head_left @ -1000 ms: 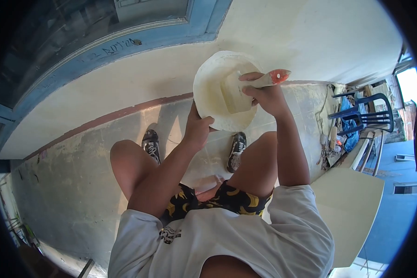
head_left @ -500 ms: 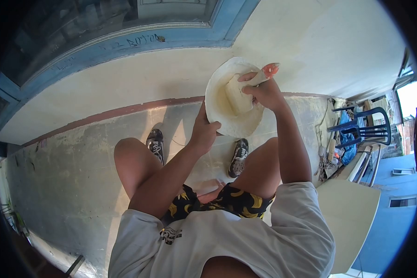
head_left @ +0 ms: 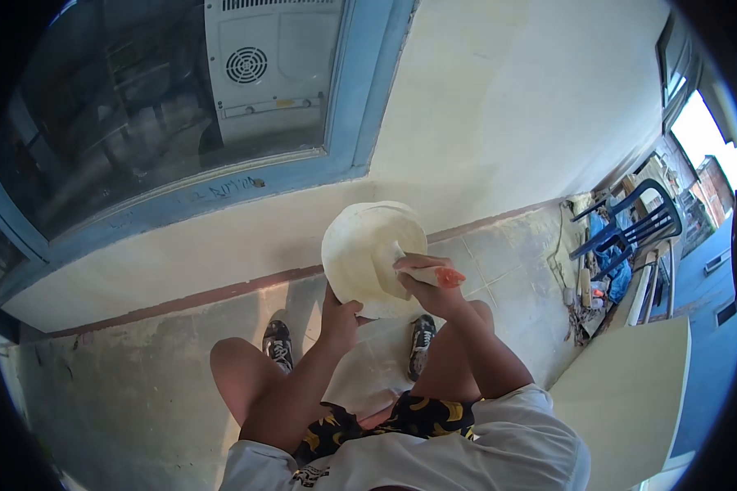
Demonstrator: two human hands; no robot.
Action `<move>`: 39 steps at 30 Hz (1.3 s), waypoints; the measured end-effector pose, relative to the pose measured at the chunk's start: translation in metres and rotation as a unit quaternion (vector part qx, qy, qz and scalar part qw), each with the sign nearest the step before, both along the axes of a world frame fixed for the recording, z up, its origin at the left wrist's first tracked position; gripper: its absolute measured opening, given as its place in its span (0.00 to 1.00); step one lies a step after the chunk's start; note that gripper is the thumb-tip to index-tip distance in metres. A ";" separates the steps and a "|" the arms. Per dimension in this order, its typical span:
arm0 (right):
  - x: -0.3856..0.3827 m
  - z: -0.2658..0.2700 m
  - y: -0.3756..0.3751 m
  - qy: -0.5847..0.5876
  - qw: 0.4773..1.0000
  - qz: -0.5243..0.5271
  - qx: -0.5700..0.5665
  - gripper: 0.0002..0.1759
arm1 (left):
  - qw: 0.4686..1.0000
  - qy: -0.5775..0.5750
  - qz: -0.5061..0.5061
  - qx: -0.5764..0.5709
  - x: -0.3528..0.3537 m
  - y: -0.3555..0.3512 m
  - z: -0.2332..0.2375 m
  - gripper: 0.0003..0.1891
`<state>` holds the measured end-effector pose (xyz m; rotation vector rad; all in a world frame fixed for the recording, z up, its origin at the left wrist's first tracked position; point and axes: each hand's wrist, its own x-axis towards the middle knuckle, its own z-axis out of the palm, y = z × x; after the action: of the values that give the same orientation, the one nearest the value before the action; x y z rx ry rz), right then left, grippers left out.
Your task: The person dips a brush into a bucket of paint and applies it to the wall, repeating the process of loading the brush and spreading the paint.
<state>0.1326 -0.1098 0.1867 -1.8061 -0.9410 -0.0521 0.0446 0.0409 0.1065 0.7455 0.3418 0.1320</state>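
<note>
A round, pale container (head_left: 356, 245), coated with cream-coloured material, is tilted so that its inside shows. My left hand (head_left: 341, 317) grips its lower left rim, thumb over the edge. Closed round the pale handle of a tool with a red end (head_left: 448, 277) is my right hand (head_left: 431, 282), at the container's right side. The tool's far part lies against or inside the container; its exact shape is hard to make out.
Ahead stands a cream wall (head_left: 499, 106) with a blue-framed window (head_left: 348, 135). A dark blue plastic chair (head_left: 630, 229) and piled scraps are at the right. A pale board (head_left: 630, 401) stands at the lower right. My shoes (head_left: 420, 348) rest on the grey floor (head_left: 139, 385).
The view has tilted up, showing more of the window. The container sits lower and further left in view. My right hand has turned, and the tool's red end now points right, lower down.
</note>
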 end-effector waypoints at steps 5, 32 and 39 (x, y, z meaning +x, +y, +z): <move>-0.002 -0.031 -0.015 0.016 0.999 -0.038 0.028 0.06 | 1.000 0.010 -0.023 0.001 0.004 -0.003 -0.002 0.34; 0.010 -0.055 -0.042 0.366 0.843 -0.149 0.366 0.14 | 0.997 0.047 -0.048 0.043 0.035 -0.019 -0.018 0.33; 0.092 -0.056 -0.063 0.305 0.745 -0.241 0.542 0.15 | 0.996 0.057 -0.063 0.029 0.048 -0.024 -0.018 0.34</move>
<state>0.2250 -0.1724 0.1307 -0.7805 0.1258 -0.2594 0.0930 0.0173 0.0889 0.8308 0.4002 -0.0194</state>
